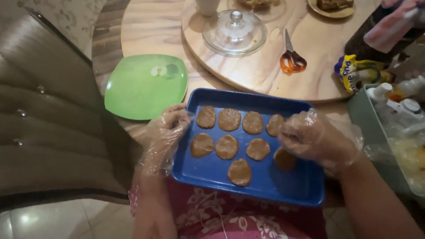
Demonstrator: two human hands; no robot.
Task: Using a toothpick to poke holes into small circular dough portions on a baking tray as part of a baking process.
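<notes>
On our lap, against the near edge of the table (150, 26), we see a blue rectangular tray (265, 183) from the head camera, its long axis running left to right across the picture and tilted a little, the right end lying lower than the left. In the tray lie flat brown dough rounds (227, 146): four in the far row, four in the middle row with the rightmost partly hidden under a hand, and one alone nearer us. They lie close together, some nearly touching, and the near right part of the tray is bare.

Our left hand (164, 135), in a thin clear plastic glove, grips the tray's left rim, fingers curled over the edge beside the leftmost rounds. Our right hand (312, 137), gloved likewise, hovers over the right end of the rows, its fingers bunched narrowly together; whether they pinch dough we cannot tell.

Just beyond the tray on the left, a green square plate (144, 86) sits on the table, holding nothing we can make out. Farther off, a round wooden turntable (265, 71) carries a glass domed lid (234, 32) and orange-handled scissors (291, 56), their blades pointing away from us. At the right edge, a grey-green bin (376, 132) holds white-capped bottles (398, 106).
</notes>
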